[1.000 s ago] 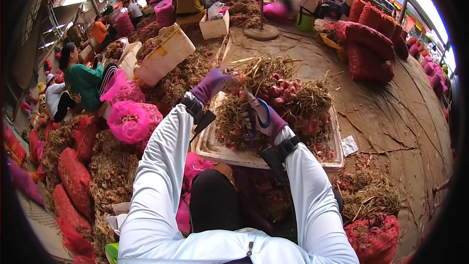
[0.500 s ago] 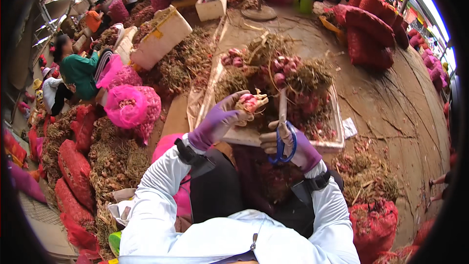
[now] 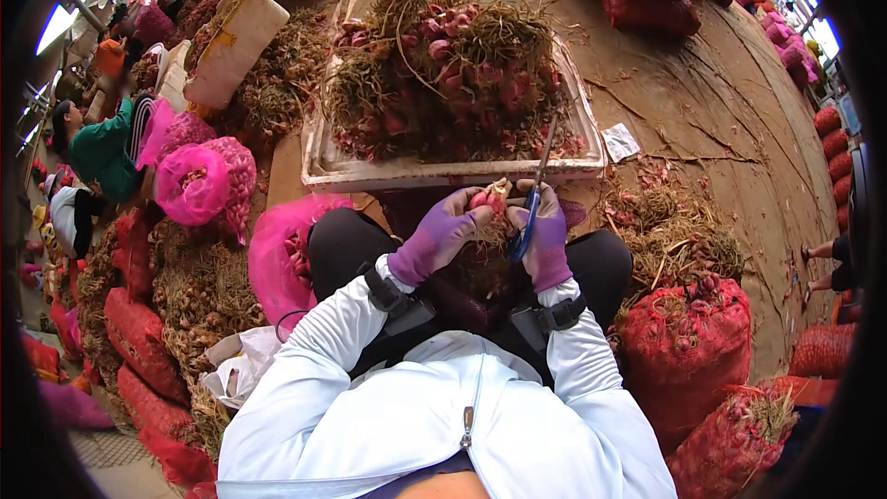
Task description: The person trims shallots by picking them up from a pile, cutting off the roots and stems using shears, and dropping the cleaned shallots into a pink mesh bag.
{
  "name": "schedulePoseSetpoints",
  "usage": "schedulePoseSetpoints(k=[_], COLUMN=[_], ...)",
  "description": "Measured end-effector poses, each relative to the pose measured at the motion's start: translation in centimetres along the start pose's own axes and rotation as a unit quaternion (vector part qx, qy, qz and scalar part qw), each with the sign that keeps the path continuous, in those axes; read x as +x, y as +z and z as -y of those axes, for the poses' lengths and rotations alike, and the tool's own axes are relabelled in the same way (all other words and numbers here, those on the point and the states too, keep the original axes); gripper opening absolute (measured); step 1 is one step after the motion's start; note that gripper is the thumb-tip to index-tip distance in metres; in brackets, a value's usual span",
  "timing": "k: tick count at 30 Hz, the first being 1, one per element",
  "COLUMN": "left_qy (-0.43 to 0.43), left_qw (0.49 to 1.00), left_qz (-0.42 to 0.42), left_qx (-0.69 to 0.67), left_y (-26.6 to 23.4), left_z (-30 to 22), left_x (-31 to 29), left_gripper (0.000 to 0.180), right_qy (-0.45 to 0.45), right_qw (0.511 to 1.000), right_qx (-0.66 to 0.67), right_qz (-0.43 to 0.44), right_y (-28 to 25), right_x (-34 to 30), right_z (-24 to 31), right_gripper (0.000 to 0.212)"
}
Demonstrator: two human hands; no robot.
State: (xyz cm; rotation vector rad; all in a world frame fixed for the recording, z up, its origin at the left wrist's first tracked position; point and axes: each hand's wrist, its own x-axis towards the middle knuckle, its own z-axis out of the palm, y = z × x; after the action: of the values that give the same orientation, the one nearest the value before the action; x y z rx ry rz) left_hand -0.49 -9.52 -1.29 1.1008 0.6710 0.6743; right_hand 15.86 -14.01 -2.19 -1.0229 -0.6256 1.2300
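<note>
My left hand (image 3: 445, 229), in a purple and grey glove, is closed around a small bunch of pink shallots (image 3: 492, 196) above my lap. Close beside it, my right hand (image 3: 543, 231) grips blue-handled scissors (image 3: 523, 233), their blades pointing up and away from me. The fingertips of both hands are near the trimmed top of the bunch. Just beyond them stands a white foam tray (image 3: 407, 174) heaped with shallots (image 3: 439, 48) that carry dry, straw-coloured stalks.
An open pink mesh bag (image 3: 273, 249) holding shallots lies by my left knee. Dry stalks (image 3: 679, 236) are piled on the right, beside a full red mesh sack (image 3: 686, 351). A white scrap (image 3: 620, 142) lies right of the tray. A person in green (image 3: 106, 152) sits at far left.
Both hands have come down toward my lap and closer together, still holding the shallots and scissors. The view has tilted downward, showing more of the pink bag and red sacks.
</note>
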Motion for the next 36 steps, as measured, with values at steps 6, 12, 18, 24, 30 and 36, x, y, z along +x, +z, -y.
schedulePoseSetpoints(k=[6,12,18,24,30,36], left_qy=[0.113,0.185,-0.028,-0.009,-0.054,0.029], left_qw=[0.937,0.898,0.994,0.992,0.983,0.939], left_qz=[-0.093,-0.091,-0.013,0.04,0.094,0.004], left_qx=[0.317,0.388,0.109,0.117,0.148,0.343], left_y=[0.6,0.2,-1.9,-1.1,-1.7,-0.3], left_z=[2.7,2.8,2.9,1.1,0.2,-0.4], left_x=[-0.5,-0.6,-0.1,-0.1,-0.6,-0.8], left_gripper=[0.044,0.046,0.046,0.049,0.041,0.036], right_qy=[-0.031,0.015,-0.025,-0.033,-0.043,0.024], right_qw=[0.987,0.994,0.996,0.99,0.985,0.99], right_qx=[-0.14,-0.065,-0.061,-0.105,-0.134,-0.125], right_qz=[-0.07,-0.092,-0.052,0.085,0.1,0.053], right_y=[0.3,0.0,0.2,-1.8,-1.2,-2.0], right_x=[-0.9,-1.4,-2.6,-1.6,-1.8,-1.5], right_z=[-2.2,-2.7,-0.8,-1.0,-0.1,-0.9], right_gripper=[0.049,0.047,0.046,0.046,0.046,0.048])
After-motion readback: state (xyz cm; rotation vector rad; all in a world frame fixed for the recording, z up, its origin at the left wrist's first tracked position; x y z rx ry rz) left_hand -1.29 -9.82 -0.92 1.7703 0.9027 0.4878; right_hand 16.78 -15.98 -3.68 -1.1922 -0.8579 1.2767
